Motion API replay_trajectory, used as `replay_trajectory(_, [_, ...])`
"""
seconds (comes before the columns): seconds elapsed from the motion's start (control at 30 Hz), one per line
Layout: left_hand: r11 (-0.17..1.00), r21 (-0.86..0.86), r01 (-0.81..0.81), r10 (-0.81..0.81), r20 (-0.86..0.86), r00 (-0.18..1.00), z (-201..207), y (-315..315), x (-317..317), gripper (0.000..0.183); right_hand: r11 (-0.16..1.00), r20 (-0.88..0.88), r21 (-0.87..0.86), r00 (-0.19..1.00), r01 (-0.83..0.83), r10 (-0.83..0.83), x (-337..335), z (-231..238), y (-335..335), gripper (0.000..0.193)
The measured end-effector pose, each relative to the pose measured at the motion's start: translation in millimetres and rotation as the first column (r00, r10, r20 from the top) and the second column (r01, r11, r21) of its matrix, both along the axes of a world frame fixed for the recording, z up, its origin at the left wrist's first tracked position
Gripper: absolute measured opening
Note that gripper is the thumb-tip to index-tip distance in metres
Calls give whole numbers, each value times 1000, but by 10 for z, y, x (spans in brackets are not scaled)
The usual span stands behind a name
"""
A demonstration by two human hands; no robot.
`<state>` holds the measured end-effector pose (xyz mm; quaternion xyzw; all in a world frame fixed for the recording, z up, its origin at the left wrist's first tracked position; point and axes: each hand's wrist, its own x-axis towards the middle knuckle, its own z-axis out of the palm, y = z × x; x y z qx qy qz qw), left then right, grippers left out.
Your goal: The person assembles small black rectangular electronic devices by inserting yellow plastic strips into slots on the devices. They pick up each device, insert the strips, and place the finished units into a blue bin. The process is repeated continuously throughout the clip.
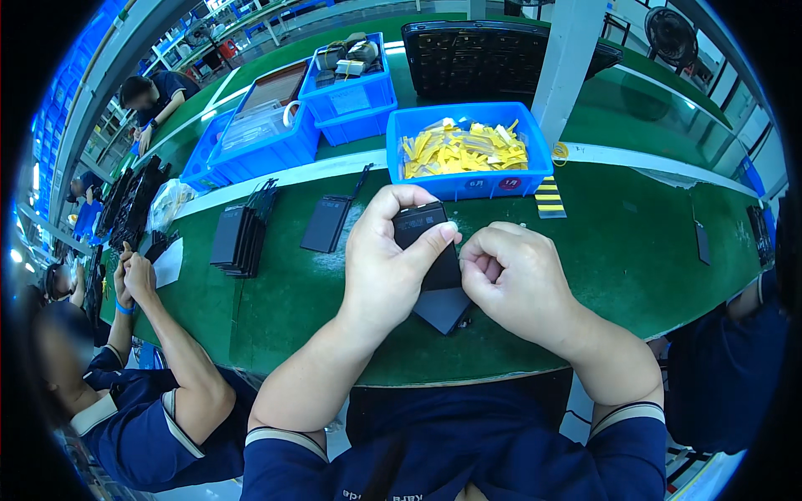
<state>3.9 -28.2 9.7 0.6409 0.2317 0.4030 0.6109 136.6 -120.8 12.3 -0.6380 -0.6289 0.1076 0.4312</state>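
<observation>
My left hand point(380, 255) is closed round a flat black battery pack point(444, 265), thumb across its face and fingers behind its far edge. Close against the pack's right edge is my right hand point(522, 280), with its fingers curled in a pinch. Whatever that pinch holds, if anything, is hidden. Below the held pack, another dark flat pack point(443, 311) lies on the green bench, partly covered. To the left, one pack with a short lead point(326, 224) lies alone, beside a stack of several like packs point(234, 240) with leads.
A blue bin point(468, 189) of yellow strips point(468, 149) stands ahead, by a grey post point(576, 67). Blue crates point(351, 100) with parts sit far left. A yellow-black striped piece point(550, 199) lies right of the bin. Co-workers point(180, 392) sit on both sides.
</observation>
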Motion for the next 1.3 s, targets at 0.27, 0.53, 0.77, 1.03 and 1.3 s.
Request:
replay_trajectory(0.27, [909,303,285,-157,-385,910,-96,145,-11,22,993,-306,-114,950,35,-68,238,132,56,16])
replay_trajectory(0.53, [736,673,66,261,-373,890,-105,299,-23,36,993,-232,-110,971,30,-55,285,99,81,11])
replay_trajectory(0.77, [670,740,48,682,-640,354,-97,886,-457,58,952,116,-135,950,-276,292,355,40,61,20])
replay_trajectory(1.03, [796,584,158,574,-812,108,-76,1032,-495,52,895,231,-196,868,-401,440,370,36,68,39])
replay_trajectory(1.3, [804,539,-253,497,-375,782,-3,916,-404,50,928,223,-2,904,-374,365,351,42,86,28])
